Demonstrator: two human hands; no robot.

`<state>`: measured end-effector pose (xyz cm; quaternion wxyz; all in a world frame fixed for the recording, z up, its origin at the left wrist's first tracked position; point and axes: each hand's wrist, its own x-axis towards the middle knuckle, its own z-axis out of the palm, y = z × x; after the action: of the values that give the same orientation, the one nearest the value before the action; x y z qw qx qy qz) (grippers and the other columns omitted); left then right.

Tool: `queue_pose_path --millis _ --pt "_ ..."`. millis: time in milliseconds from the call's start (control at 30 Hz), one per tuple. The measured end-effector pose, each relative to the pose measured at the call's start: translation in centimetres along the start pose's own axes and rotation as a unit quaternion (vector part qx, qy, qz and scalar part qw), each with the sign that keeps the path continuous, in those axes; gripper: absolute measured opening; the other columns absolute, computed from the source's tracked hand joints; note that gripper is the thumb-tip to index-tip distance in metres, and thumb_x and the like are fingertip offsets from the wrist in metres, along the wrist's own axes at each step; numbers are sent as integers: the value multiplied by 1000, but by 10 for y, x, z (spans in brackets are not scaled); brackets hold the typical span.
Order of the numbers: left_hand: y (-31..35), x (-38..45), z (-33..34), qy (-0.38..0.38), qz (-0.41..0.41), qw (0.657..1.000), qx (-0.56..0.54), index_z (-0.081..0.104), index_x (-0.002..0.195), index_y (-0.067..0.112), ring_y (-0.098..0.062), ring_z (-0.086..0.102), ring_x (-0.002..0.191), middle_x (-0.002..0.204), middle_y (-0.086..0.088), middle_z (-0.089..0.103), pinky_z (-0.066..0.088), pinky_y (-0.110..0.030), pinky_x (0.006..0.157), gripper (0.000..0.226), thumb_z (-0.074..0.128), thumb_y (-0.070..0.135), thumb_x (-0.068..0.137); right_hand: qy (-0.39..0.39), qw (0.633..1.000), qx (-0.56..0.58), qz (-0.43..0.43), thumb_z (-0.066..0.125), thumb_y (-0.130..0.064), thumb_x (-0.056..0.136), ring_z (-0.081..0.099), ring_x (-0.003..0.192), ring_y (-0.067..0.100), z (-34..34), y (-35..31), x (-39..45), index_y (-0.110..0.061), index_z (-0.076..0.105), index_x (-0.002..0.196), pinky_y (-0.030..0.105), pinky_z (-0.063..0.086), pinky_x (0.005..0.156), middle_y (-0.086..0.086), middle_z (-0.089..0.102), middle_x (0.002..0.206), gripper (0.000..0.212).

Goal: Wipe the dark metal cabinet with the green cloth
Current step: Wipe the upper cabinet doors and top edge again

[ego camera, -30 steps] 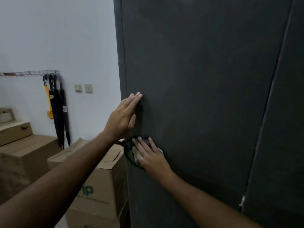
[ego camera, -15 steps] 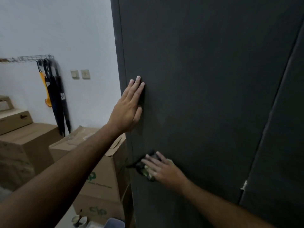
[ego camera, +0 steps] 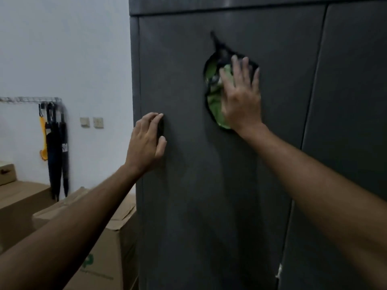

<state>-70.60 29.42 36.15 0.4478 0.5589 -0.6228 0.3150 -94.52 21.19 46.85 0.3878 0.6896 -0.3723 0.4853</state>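
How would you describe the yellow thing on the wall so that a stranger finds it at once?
Start at the dark cabinet and look left along the white wall to the wire rack. Beneath it hang closed black umbrellas; the yellow item hangs at their left, the only brightly coloured one.

Two hands: the left hand (ego camera: 146, 143) and the right hand (ego camera: 240, 97). One cloth (ego camera: 215, 101) lies under the right fingers (ego camera: 240, 68). One cabinet (ego camera: 209, 185) is touched by both hands' fingers and shows two door panels. Three boxes are clear to the left of the left fingers; the nearest is a box (ego camera: 100, 248). Two wall switches (ego camera: 92, 122), one rack (ego camera: 29, 99), and about three umbrellas (ego camera: 55, 147) are further left.
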Motion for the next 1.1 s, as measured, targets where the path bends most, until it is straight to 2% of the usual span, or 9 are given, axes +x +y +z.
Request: queue_pose_path --millis 133,300,467,633,800,867,933,1000,1100 --pt "7 28 -3 29 19 999 8 46 143 4 -31 38 136 148 -16 41 31 -41 116 58 52 22 88 27 992 8 124 42 -26 90 6 151 40 -3 -26 52 -20 33 153 57 1 122 17 11 164 65" --pt "-9 46 -5 60 76 994 57 54 134 5 -34 44 129 143 -17 47 37 -44 109 51 48 29 90 -35 966 6 -255 44 -28 98 28 147 35 12 -26 5 -18 57 138 55 21 120 15 35 157 43" --pt "-28 85 -11 66 113 989 73 48 139 10 -30 39 133 146 -13 41 38 -45 109 53 46 40 95 58 998 16 -2 46 -17 93 21 147 44 -3 34 48 -7 48 144 57 16 120 26 27 157 52" --pt "-42 92 -5 65 169 982 61 44 144 11 -26 36 137 150 -10 39 30 -39 114 59 45 46 96 92 979 6 180 38 -36 96 8 151 41 -7 -17 139 -12 29 154 53 4 122 23 14 162 64" --pt "-61 89 -2 112 222 969 9 51 133 10 -32 45 129 140 -13 46 31 -35 112 45 46 37 97 30 994 -37 -98 38 -37 97 12 152 34 21 -129 175 -23 39 150 49 2 122 13 21 163 54" --pt "-70 85 -4 139 232 963 -2 51 124 9 -34 47 119 132 -14 47 36 -39 103 39 47 34 95 -39 955 -82 -282 35 -40 100 16 151 31 30 -153 163 -27 43 147 48 7 123 8 23 163 49" --pt "-76 82 -8 139 235 962 -14 55 118 7 -33 48 114 128 -14 49 38 -41 98 36 49 33 94 -79 923 -127 -356 32 -39 102 17 152 29 30 -145 150 -26 40 149 46 8 123 8 22 163 50" --pt "-81 83 -14 118 236 964 -21 60 116 6 -31 50 116 127 -14 54 42 -41 98 37 51 34 93 -40 957 -114 -263 33 -36 101 17 152 30 25 -118 149 -21 39 151 46 7 123 11 22 163 53" --pt "-84 88 -20 70 245 967 -23 62 120 10 -27 51 120 130 -11 54 45 -40 100 41 51 38 92 47 994 -84 52 33 -33 99 10 152 33 10 -81 165 -15 30 154 48 4 123 17 17 163 58"
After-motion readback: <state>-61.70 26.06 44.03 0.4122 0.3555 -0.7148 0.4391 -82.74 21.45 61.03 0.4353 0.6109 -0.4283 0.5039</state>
